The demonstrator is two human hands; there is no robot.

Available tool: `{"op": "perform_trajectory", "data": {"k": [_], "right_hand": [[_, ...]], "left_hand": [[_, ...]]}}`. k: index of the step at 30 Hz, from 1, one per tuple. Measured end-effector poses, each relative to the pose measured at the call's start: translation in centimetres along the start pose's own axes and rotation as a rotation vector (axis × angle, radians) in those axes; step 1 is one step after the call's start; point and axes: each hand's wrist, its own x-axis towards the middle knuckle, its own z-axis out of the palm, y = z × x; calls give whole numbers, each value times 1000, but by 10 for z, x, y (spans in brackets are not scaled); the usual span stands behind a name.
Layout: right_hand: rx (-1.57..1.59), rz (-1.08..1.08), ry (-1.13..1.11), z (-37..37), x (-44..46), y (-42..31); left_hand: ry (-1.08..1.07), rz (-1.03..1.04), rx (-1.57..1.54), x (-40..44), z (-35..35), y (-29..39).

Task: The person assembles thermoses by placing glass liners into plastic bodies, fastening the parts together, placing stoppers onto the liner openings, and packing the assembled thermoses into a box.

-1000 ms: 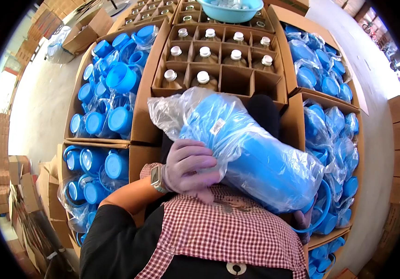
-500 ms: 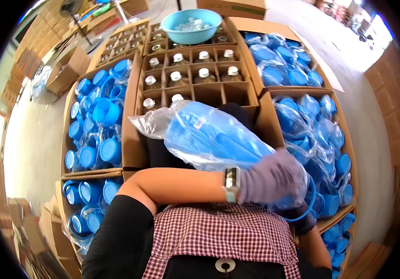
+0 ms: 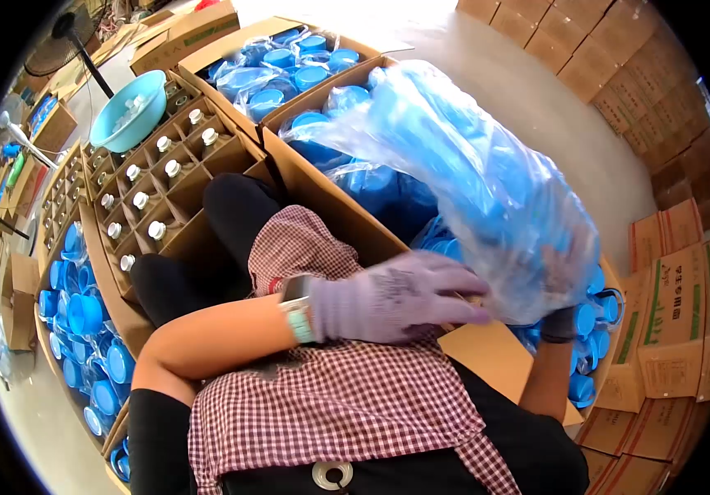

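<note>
A clear plastic bag of blue plastic items [image 3: 474,169] hangs tilted over the open carton [image 3: 330,202] of bagged blue cups on the right. My right hand [image 3: 565,268] grips its lower right end, the fingers partly veiled by the plastic. Beside the bag's lower edge, my gloved left hand [image 3: 400,297] points right with its fingers extended and holds nothing visible. Its fingertips are slightly blurred, and I cannot tell whether they touch the plastic.
White-capped bottles [image 3: 157,230] stand in a divided carton at the left, with a light blue basin [image 3: 130,111] behind them. More blue cups [image 3: 85,313] fill a carton at far left. Printed cartons [image 3: 675,309] are stacked at the right.
The view has turned right. The bag has moved from my lap to over the right-hand carton. My left hand has come away from the bag's lower end, where it was half a second ago.
</note>
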Motion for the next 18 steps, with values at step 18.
{"op": "perform_trajectory", "data": {"k": [18], "right_hand": [[-214, -803, -1117, 74, 208, -95]], "left_hand": [[28, -319, 841, -90, -126, 75]]}}
